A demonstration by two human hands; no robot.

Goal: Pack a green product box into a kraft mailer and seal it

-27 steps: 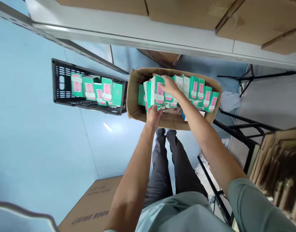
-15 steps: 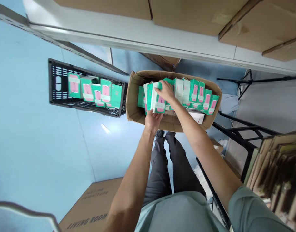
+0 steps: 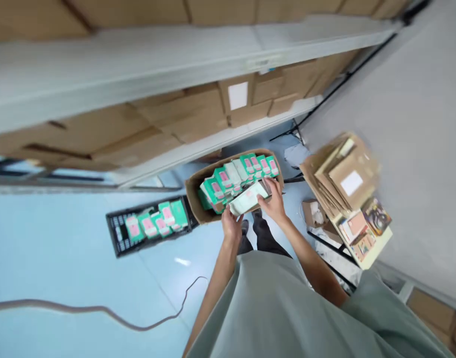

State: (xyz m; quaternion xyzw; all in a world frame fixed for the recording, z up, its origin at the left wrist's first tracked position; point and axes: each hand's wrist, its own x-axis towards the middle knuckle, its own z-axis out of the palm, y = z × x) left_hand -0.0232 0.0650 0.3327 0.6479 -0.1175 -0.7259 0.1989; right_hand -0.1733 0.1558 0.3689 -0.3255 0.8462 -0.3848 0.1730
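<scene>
Between my two hands is a long white box (image 3: 249, 198) with a faint pink mark, tilted over the near side of a cardboard carton (image 3: 198, 213). My left hand (image 3: 231, 226) grips its lower left end. At its upper right end my right hand (image 3: 273, 201) is closed round it. Behind it, the carton holds several green-and-pink product boxes (image 3: 223, 177) and some with white sides (image 3: 233, 174), standing in rows. Left of the carton, a black plastic crate (image 3: 114, 233) contains several more green-and-pink boxes (image 3: 168, 215).
A white shelf (image 3: 198, 64) loaded with brown cartons (image 3: 198, 117) crosses above the carton. To the right are stacked flat cardboard pieces (image 3: 343, 169) and a small table (image 3: 377, 251) with printed items. A cable (image 3: 138, 328) runs over the blue floor (image 3: 71, 268).
My hands have gone from the green boxes in the carton to the long white box, now held at its two ends. The view has swung, showing more shelf and the right side.
</scene>
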